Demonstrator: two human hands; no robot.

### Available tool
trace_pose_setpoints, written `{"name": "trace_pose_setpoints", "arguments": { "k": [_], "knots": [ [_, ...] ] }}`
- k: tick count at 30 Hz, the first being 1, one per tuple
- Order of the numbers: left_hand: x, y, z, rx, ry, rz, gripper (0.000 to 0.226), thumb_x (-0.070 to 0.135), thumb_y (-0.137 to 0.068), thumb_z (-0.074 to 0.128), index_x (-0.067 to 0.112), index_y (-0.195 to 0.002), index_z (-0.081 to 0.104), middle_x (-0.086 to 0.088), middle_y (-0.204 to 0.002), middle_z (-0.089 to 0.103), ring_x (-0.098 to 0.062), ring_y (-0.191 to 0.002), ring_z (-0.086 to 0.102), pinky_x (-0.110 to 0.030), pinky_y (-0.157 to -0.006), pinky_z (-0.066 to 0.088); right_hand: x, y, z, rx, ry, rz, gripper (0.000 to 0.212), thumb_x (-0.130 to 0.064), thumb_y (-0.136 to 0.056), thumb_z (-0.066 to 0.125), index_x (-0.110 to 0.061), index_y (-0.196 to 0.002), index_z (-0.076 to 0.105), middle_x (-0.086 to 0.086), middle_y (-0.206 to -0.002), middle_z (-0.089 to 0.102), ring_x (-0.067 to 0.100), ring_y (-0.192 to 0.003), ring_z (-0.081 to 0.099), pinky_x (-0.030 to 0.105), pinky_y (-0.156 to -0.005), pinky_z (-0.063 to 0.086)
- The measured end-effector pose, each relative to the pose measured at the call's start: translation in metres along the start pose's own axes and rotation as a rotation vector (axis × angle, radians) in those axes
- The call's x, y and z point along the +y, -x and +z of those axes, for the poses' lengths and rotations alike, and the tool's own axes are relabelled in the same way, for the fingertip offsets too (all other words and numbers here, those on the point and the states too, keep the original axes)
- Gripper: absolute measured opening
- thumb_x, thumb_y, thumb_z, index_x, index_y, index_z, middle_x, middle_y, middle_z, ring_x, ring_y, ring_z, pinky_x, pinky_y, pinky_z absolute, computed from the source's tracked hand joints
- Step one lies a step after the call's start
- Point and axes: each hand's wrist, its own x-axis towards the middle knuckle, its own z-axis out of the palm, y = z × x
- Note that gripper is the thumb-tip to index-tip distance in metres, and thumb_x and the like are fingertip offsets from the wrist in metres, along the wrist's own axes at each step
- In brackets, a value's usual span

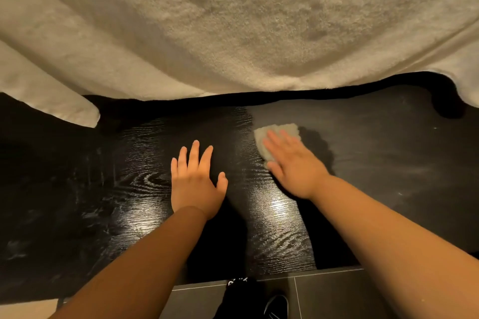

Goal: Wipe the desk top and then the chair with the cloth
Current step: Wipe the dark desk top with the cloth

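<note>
On the table [388,163], centre-right, the right hand [293,163] is pressing the cloth [278,131] flat, grip spread; left hand [194,179] is resting just left of it, grip spread, holding nothing. Table wipe is underway, I'd judge: left part is shining, right part looking dull, so next stroke is prob. calling for a push right w/ steady pressure.

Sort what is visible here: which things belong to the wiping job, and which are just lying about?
In the job:
cloth, pressed flat under the right hand
black wood-grain desk top
left hand, flat on the desk top

Lying about:
beige fluffy fabric across the far side
grey floor tiles
black shoe
</note>
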Motion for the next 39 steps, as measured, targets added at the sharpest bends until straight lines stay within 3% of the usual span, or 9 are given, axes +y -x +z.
{"name": "trace_pose_setpoints", "arguments": {
  "k": [5, 12, 16, 21, 25, 28, 31, 36, 39],
  "knots": [
    [0.001, 0.0, -0.002, -0.04, -0.005, 0.001, 0.075, 0.056, -0.095, 0.048, 0.027, -0.162, 0.033, -0.007, -0.173, 0.019, -0.035, -0.159, 0.013, -0.056, -0.129, 0.012, -0.015, -0.016, -0.003, 0.093, -0.003, 0.445, 0.067, -0.045, -0.105, 0.024, -0.011, -0.162, 0.014, 0.013, -0.17, 0.003, 0.041, -0.155, 0.0, 0.053, -0.127, 0.0],
    [0.0, 0.001, -0.006, -0.06, 0.025, 0.026, 0.075, 0.057, -0.095, 0.037, 0.025, -0.163, 0.03, -0.008, -0.174, 0.014, -0.036, -0.16, 0.008, -0.057, -0.129, 0.008, -0.056, -0.023, -0.002, -0.14, 0.037, 0.001, 0.069, -0.051, -0.105, 0.022, -0.019, -0.164, 0.008, 0.005, -0.172, -0.002, 0.033, -0.157, -0.008, 0.049, -0.128, 0.003],
    [-0.003, 0.0, -0.008, -0.087, 0.01, 0.03, 0.074, 0.058, -0.098, 0.032, 0.028, -0.165, 0.024, -0.007, -0.175, 0.009, -0.035, -0.16, 0.005, -0.056, -0.129, 0.007, -0.013, -0.012, -0.017, -0.079, 0.003, 0.213, 0.07, -0.056, -0.105, 0.02, -0.02, -0.164, 0.008, 0.002, -0.172, -0.001, 0.029, -0.157, -0.003, 0.05, -0.127, 0.01],
    [-0.001, -0.004, -0.011, -0.126, 0.027, 0.023, 0.075, 0.06, -0.097, 0.037, 0.028, -0.164, 0.025, -0.009, -0.174, 0.013, -0.036, -0.159, 0.011, -0.057, -0.129, 0.008, -0.027, -0.017, -0.02, -0.029, -0.08, 0.526, 0.068, -0.046, -0.108, 0.027, -0.015, -0.164, 0.004, 0.008, -0.171, -0.004, 0.041, -0.155, -0.009, 0.051, -0.127, 0.002],
    [-0.006, -0.029, -0.017, -0.049, 0.011, 0.07, 0.075, 0.062, -0.093, 0.042, 0.026, -0.158, 0.037, -0.013, -0.161, 0.034, -0.035, -0.143, 0.036, -0.054, -0.121, 0.027, -0.067, -0.027, -0.006, -0.089, -0.061, 0.239, 0.065, -0.047, -0.108, 0.027, -0.023, -0.164, 0.005, 0.001, -0.172, -0.003, 0.037, -0.155, -0.013, 0.052, -0.127, 0.001],
    [-0.015, -0.055, -0.016, -0.03, 0.007, 0.115, 0.076, 0.061, -0.096, 0.043, 0.027, -0.162, 0.03, -0.014, -0.165, 0.027, -0.034, -0.148, 0.031, -0.054, -0.123, 0.022, -0.048, -0.023, -0.005, -0.107, 0.008, 0.05, 0.068, -0.056, -0.103, 0.019, -0.024, -0.163, 0.017, -0.001, -0.171, 0.009, 0.033, -0.157, 0.0, 0.05, -0.127, 0.009],
    [-0.02, -0.073, -0.014, -0.11, -0.021, 0.154, 0.079, 0.064, -0.098, 0.034, 0.03, -0.167, 0.013, -0.009, -0.174, 0.008, -0.031, -0.158, 0.011, -0.054, -0.128, 0.009, -0.009, -0.024, -0.017, -0.075, 0.039, 0.168, 0.078, -0.064, -0.097, 0.013, -0.023, -0.163, 0.022, 0.0, -0.171, 0.013, 0.032, -0.157, 0.005, 0.051, -0.126, 0.015],
    [-0.019, -0.08, -0.012, -0.137, -0.035, 0.147, 0.08, 0.065, -0.097, 0.029, 0.033, -0.167, 0.01, -0.003, -0.176, 0.0, -0.027, -0.161, -0.004, -0.053, -0.13, 0.0, -0.019, -0.041, -0.022, 0.067, 0.002, 0.472, 0.071, -0.051, -0.102, 0.016, -0.015, -0.163, 0.018, 0.01, -0.17, 0.011, 0.041, -0.155, 0.003, 0.044, -0.125, -0.006],
    [-0.02, -0.08, -0.011, -0.119, -0.035, 0.156, 0.081, 0.064, -0.095, 0.03, 0.032, -0.167, 0.012, -0.004, -0.176, 0.001, -0.028, -0.161, -0.003, -0.054, -0.13, 0.0, -0.058, -0.054, -0.006, -0.021, 0.02, 0.303, 0.068, -0.05, -0.103, 0.009, -0.021, -0.164, 0.008, 0.005, -0.171, 0.005, 0.042, -0.155, -0.005, 0.055, -0.126, 0.003]
  ]
}}
